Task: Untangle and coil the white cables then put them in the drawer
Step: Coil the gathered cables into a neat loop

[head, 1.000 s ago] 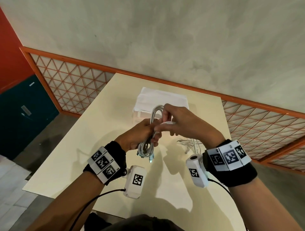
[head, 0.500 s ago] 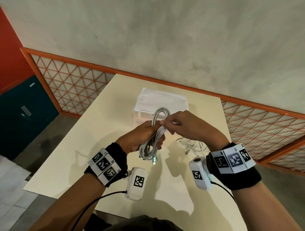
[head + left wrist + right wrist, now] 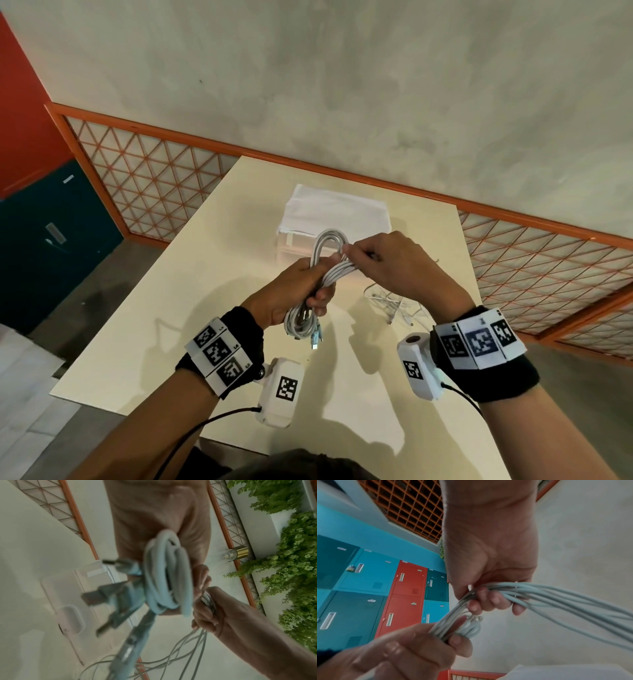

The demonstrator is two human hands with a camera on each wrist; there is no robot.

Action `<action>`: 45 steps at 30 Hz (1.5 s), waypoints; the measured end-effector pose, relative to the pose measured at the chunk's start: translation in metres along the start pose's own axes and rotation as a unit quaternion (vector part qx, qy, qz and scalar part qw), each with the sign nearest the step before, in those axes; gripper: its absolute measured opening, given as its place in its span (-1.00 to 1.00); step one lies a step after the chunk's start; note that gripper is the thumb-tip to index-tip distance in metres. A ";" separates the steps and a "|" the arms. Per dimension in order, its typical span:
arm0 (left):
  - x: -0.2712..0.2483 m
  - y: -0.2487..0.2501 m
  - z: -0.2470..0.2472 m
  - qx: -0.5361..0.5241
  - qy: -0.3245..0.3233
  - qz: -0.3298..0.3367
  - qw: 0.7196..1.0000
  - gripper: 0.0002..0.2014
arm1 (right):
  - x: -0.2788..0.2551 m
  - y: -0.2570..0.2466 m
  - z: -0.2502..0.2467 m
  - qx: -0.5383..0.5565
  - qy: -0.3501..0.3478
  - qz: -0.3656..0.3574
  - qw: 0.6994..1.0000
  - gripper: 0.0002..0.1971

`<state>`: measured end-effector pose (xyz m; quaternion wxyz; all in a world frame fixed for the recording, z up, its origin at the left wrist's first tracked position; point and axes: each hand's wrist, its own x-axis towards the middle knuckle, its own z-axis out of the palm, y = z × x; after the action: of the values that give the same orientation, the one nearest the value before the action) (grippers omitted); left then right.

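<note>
A coiled bundle of white cable (image 3: 329, 240) hangs in the air over the cream table (image 3: 164, 329), its plugs (image 3: 315, 337) dangling at the bottom. My left hand (image 3: 298, 286) grips the bundle round its lower half. My right hand (image 3: 380, 262) holds the strands crossing the bundle's middle. In the left wrist view the coil (image 3: 166, 577) and blurred plugs (image 3: 106, 592) sit close to the lens. The right wrist view shows my fingers (image 3: 489, 600) curled over the strands (image 3: 565, 599). A white drawer unit (image 3: 337, 210) stands behind the hands.
A loose tangle of thin white cables (image 3: 394, 305) lies on the table under my right wrist. The drawer front with its handle (image 3: 70, 618) shows in the left wrist view. An orange lattice railing (image 3: 154, 178) runs behind the table. Lockers (image 3: 373, 588) stand at the left.
My right hand's fingers have slid from the coil's top loop down to its middle, leaving the loop free above. The left hand keeps its grip.
</note>
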<state>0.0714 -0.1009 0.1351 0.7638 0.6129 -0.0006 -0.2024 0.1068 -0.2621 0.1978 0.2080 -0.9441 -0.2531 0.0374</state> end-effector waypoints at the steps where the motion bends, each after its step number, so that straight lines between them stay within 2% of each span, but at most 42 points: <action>1: 0.001 -0.001 0.000 -0.009 0.001 -0.006 1.000 -0.51 | 0.001 0.000 0.001 0.007 0.003 -0.001 1.000 -0.47; 5: 0.004 -0.004 0.000 -0.067 -0.013 -0.015 0.998 -0.24 | 0.003 0.002 0.004 0.045 0.000 -0.007 0.999 -0.49; 7: 0.004 -0.005 0.000 -0.065 0.000 -0.016 0.998 -0.23 | 0.003 0.000 0.003 0.058 -0.010 -0.022 0.998 -0.49; 10: 0.007 -0.009 0.005 0.042 0.024 -0.023 0.999 -0.33 | 0.004 -0.008 0.004 0.038 -0.025 -0.067 0.997 -0.52; 12: 0.008 -0.010 0.005 0.100 0.023 -0.023 0.994 -0.51 | 0.005 -0.014 0.008 0.026 -0.020 -0.088 0.996 -0.51; 13: 0.008 -0.011 0.005 0.114 0.017 -0.024 0.993 -0.60 | 0.006 -0.015 0.009 0.030 -0.017 -0.090 0.995 -0.52; 15: 0.007 -0.010 0.005 0.123 0.011 -0.028 0.992 -0.65 | 0.009 -0.016 0.009 0.061 0.002 -0.077 0.995 -0.55; 16: 0.007 -0.010 0.007 0.118 0.007 -0.032 0.992 -0.61 | 0.010 -0.015 0.008 0.081 0.018 -0.064 0.994 -0.59; 19: 0.004 -0.010 0.015 0.078 -0.039 -0.044 0.995 -0.25 | 0.015 -0.012 0.005 0.136 0.066 -0.016 0.988 -0.80; 22: 0.002 -0.010 0.016 0.068 -0.094 -0.030 0.993 -0.16 | 0.018 -0.008 0.009 0.117 0.081 0.003 0.990 -0.74; 24: 0.000 -0.007 0.015 0.097 -0.111 -0.025 0.989 -0.23 | 0.020 -0.005 0.010 0.106 0.078 0.012 0.991 -0.75; 27: -0.003 -0.007 0.016 0.177 -0.090 -0.001 0.980 -0.54 | 0.024 -0.001 0.009 0.044 0.063 0.022 0.997 -0.84; 30: -0.001 -0.012 0.016 0.198 -0.066 0.002 0.978 -0.61 | 0.024 -0.001 0.009 -0.011 0.059 0.020 0.998 -0.92; 32: 0.000 -0.013 0.014 0.197 -0.059 0.010 0.979 -0.62 | 0.024 0.002 0.009 -0.024 0.071 0.025 0.997 -0.87; 34: -0.002 -0.010 0.010 0.183 -0.044 0.029 0.982 -0.63 | 0.025 0.008 0.006 -0.021 0.077 0.040 0.996 -0.72; 36: -0.003 -0.007 0.005 0.162 -0.020 0.049 0.985 -0.64 | 0.025 0.018 0.000 0.028 0.067 0.048 0.996 -0.53; 38: -0.005 -0.004 -0.002 0.135 0.001 0.063 0.989 -0.65 | 0.024 0.031 -0.004 0.119 0.055 0.052 0.990 -0.45; 42: -0.008 -0.002 -0.011 0.077 0.026 0.088 0.993 -0.64 | 0.012 0.043 0.011 0.282 0.014 0.034 0.959 -0.52; 45: -0.006 -0.002 -0.008 0.041 0.051 0.100 0.993 -0.60 | 0.005 0.034 0.038 0.328 0.062 0.002 0.943 -0.64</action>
<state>0.0671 -0.0922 0.1325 0.7533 0.6503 -0.0308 -0.0933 0.1197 -0.2719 0.1490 0.5210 -0.8247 -0.2118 0.0602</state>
